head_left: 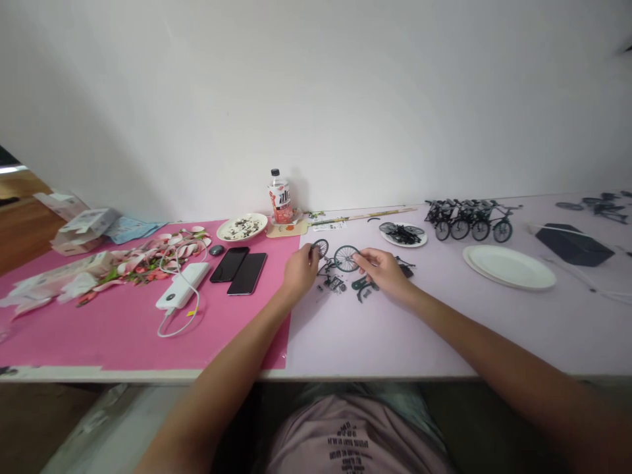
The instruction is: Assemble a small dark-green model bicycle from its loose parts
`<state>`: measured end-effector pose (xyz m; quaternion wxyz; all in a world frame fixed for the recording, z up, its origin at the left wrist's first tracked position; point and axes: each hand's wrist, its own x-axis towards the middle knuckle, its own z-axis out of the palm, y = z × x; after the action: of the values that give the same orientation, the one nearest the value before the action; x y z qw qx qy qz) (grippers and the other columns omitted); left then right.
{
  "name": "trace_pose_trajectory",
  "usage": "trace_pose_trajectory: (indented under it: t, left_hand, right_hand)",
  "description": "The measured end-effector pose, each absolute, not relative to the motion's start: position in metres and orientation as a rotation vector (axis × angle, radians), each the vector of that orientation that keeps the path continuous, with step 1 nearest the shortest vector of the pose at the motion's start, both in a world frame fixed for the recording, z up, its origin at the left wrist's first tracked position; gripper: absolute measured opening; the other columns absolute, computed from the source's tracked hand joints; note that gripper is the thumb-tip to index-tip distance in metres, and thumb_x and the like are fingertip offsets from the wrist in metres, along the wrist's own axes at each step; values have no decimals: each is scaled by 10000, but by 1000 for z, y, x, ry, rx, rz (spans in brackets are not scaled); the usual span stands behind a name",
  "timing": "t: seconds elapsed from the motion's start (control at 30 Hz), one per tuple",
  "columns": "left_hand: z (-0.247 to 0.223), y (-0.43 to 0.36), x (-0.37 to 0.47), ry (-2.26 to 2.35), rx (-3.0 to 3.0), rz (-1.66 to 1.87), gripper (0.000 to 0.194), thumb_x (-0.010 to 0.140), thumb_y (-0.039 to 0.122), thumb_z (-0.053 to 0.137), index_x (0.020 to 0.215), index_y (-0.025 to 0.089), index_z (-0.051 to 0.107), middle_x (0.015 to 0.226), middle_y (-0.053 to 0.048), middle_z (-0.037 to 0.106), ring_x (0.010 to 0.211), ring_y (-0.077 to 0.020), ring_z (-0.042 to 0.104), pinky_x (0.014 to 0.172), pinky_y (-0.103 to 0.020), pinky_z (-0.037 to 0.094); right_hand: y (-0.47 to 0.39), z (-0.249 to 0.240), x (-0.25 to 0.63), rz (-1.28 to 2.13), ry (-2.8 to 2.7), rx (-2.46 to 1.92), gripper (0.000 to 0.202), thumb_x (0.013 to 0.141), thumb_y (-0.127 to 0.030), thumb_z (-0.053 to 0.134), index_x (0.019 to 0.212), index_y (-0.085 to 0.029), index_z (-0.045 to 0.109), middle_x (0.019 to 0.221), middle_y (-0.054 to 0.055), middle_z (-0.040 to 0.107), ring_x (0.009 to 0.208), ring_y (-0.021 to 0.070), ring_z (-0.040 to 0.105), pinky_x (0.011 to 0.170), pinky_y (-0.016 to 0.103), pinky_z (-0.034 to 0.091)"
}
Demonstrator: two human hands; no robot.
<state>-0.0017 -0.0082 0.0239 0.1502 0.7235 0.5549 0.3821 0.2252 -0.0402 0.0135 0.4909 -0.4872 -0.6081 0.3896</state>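
Note:
Near the middle of the table, my left hand (302, 268) pinches a small spoked toy bicycle wheel (320, 247) by its edge. My right hand (382, 268) grips a second toy wheel (345, 259) at its right side. Both wheels are held up a little above the table, close together but apart. Under and between my hands lie small dark bicycle parts (336, 284), and a dark green piece (363, 284) sits partly below my right hand. My fingertips hide some of each wheel's rim.
Assembled toy bicycles (469, 220) stand in a row at the back right. A plate of black parts (402, 234) lies before them, with white plates (511, 266) farther right. On the left are two phones (247, 273), a power bank (182, 286), petals (143, 260) and a bottle (280, 197).

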Motion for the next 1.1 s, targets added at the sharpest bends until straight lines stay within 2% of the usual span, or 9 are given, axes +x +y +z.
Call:
trace_pose_trajectory:
  t: [0.1, 0.27, 0.5, 0.57, 0.67, 0.77, 0.87, 0.97, 1.1]
  left_hand:
    - [17, -8, 5, 1248, 1748, 1284, 328, 1041, 467, 558, 952, 164, 649, 933, -119, 792, 809, -213, 770, 746, -294, 575]
    - [13, -11, 13, 1102, 1509, 1265, 390, 972, 521, 683, 952, 132, 669, 986, -150, 802, 852, -241, 799, 792, -336, 633]
    - [17, -18, 19, 970, 1267, 1088, 397, 925, 492, 770, 1007, 107, 719, 1020, -167, 817, 877, -266, 813, 848, -375, 652]
    - [18, -20, 20, 925, 1223, 1053, 404, 922, 503, 773, 994, 109, 721, 1017, -168, 816, 899, -272, 813, 884, -390, 649]
    - [19, -20, 18, 849, 1177, 1039, 467, 921, 564, 751, 982, 102, 719, 1004, -173, 811, 926, -290, 810, 919, -417, 642]
    - [20, -19, 16, 810, 1136, 1050, 526, 892, 609, 760, 977, 93, 708, 979, -170, 805, 886, -282, 806, 922, -439, 640]
    - [20, -20, 15, 791, 1183, 1039, 527, 776, 535, 895, 1019, 99, 725, 1018, -138, 805, 862, -239, 792, 939, -420, 634]
    - [19, -22, 16, 784, 1237, 1013, 574, 680, 467, 974, 1073, 110, 755, 1057, -118, 803, 882, -217, 779, 944, -397, 630]
    - [19, -24, 16, 798, 1274, 987, 595, 671, 473, 976, 1097, 111, 774, 1068, -122, 802, 879, -205, 767, 927, -388, 632]
  right_hand:
    - [-39, 13, 226, 923, -1476, -1181, 569, 824, -739, 713, 957, -185, 725, 811, 55, 682, 592, 144, 553, 516, 269, 487]
    - [-39, 11, 225, 774, -1483, -1136, 487, 886, -669, 698, 950, -187, 740, 883, 72, 714, 680, 172, 615, 537, 271, 513]
    - [-38, 11, 225, 133, -1556, -836, 193, 955, -370, 717, 1068, -279, 844, 1061, 92, 697, 949, 237, 674, 659, 350, 619]
    - [-38, 10, 226, 78, -1672, -803, 194, 957, -299, 719, 1102, -320, 846, 1124, 87, 715, 1024, 254, 673, 782, 418, 650]
    - [-37, 6, 226, 82, -1823, -788, 230, 952, -250, 733, 1131, -346, 842, 1269, 76, 726, 1187, 284, 637, 999, 519, 615]
    - [-34, 0, 226, 190, -1916, -796, 259, 953, -265, 748, 1187, -344, 825, 1450, 71, 661, 1340, 303, 573, 1073, 548, 584]
    - [-34, -1, 227, 263, -1944, -806, 249, 941, -285, 770, 1180, -334, 825, 1478, 74, 648, 1374, 305, 570, 1140, 561, 540]
    - [-36, 2, 227, 304, -1902, -821, 276, 907, -299, 806, 1182, -316, 795, 1427, 81, 684, 1342, 301, 610, 1154, 557, 522]
    - [-38, 3, 227, 406, -1815, -862, 442, 858, -328, 840, 1265, -291, 673, 1396, 91, 695, 1292, 299, 653, 1059, 529, 572]
